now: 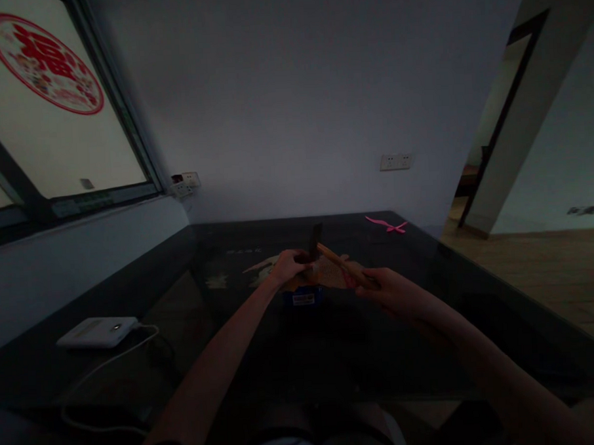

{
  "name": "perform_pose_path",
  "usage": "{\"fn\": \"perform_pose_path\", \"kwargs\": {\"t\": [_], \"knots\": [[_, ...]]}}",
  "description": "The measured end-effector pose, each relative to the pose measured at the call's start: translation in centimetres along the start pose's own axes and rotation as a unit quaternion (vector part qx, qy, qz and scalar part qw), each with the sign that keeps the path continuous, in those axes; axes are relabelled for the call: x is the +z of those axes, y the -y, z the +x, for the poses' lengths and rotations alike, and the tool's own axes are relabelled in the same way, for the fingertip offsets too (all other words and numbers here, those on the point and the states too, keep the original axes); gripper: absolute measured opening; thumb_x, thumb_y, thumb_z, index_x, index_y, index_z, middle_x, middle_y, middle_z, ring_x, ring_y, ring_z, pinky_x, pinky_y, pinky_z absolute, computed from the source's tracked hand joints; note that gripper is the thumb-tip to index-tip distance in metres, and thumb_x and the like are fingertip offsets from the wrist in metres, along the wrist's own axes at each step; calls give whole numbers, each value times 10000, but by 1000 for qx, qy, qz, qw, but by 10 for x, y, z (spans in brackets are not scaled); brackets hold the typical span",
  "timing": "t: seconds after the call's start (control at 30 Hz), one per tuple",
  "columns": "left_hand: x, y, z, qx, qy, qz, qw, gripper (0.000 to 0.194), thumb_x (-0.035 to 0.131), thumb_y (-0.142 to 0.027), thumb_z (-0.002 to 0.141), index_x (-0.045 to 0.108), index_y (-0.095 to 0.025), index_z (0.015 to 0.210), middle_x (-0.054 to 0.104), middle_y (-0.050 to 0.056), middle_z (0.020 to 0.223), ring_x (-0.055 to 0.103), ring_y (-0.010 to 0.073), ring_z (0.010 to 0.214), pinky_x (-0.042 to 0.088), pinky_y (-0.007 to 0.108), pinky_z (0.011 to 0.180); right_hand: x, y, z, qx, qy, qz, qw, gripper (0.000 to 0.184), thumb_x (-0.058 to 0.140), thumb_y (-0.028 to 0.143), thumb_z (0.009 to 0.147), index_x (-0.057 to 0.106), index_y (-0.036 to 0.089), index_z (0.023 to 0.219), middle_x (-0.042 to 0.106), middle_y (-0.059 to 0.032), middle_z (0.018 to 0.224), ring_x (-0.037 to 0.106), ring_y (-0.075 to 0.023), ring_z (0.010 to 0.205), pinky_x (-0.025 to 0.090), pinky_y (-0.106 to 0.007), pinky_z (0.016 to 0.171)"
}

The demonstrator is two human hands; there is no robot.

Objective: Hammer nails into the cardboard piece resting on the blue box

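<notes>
My right hand (381, 286) is closed around the thick end of a long wooden stick (345, 266), which slants up and to the left. My left hand (292, 267) reaches in from the other side, fingers closed at the base of a dark flat piece (316, 238) that stands up near the stick's tip. The dim light hides what kind of piece it is. Below the hands lies a tan and reddish patterned sheet or print (329, 273); I cannot tell which. A small blue box (303, 296) with a pale label sits just under it.
The dark glossy table (224, 357) spreads around the hands. At left lies a white power bank (100, 332) with a white cable (106, 363) hanging over the near edge. A pink ribbon-like strip (388, 226) rests at the far right. Behind stands a wall with sockets (396, 162).
</notes>
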State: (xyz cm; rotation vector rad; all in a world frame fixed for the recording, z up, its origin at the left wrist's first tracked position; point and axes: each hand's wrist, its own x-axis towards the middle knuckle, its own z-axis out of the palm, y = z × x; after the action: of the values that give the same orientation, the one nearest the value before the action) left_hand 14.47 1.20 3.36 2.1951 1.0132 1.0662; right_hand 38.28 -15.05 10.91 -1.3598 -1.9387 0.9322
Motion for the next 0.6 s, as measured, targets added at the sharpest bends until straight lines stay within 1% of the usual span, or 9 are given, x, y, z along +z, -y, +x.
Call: {"fn": "perform_pose_path", "kwargs": {"t": [0.07,0.17,0.27,0.47,0.6], "knots": [[0,0,0,-5,2,1,1000,217,678,-296,665,684,-135,811,700,51,788,643,169,714,508,276,670,0,1,0,5,-2,0,1000,115,614,237,694,598,178,792,461,58,475,406,-74,334,300,-191,312],[0,-2,-1,-12,10,-1,1000,196,673,-287,674,688,-135,796,703,53,777,644,167,704,509,286,685,-1,4,0,7,-8,-1,1000,122,600,280,720,576,178,782,458,54,491,409,-76,321,308,-196,291],[-1,-5,-1,-11,15,0,1000,192,676,-285,671,687,-137,793,704,52,775,644,170,710,509,295,690,-2,5,1,-8,-17,-15,1000,121,601,283,723,570,176,769,466,47,505,426,-77,339,315,-189,292],[-1,-5,-1,-17,17,2,1000,240,688,-294,657,681,-123,825,701,63,789,642,173,712,499,271,659,-3,4,2,-9,6,-45,999,115,591,245,719,586,173,809,484,46,531,444,-75,346,332,-178,297],[0,-4,0,-13,29,-7,999,219,684,-304,663,677,-124,787,696,53,768,634,159,692,488,256,653,-4,9,-1,0,-3,-50,999,139,565,302,752,560,171,797,453,55,509,426,-72,334,324,-178,291]]}}
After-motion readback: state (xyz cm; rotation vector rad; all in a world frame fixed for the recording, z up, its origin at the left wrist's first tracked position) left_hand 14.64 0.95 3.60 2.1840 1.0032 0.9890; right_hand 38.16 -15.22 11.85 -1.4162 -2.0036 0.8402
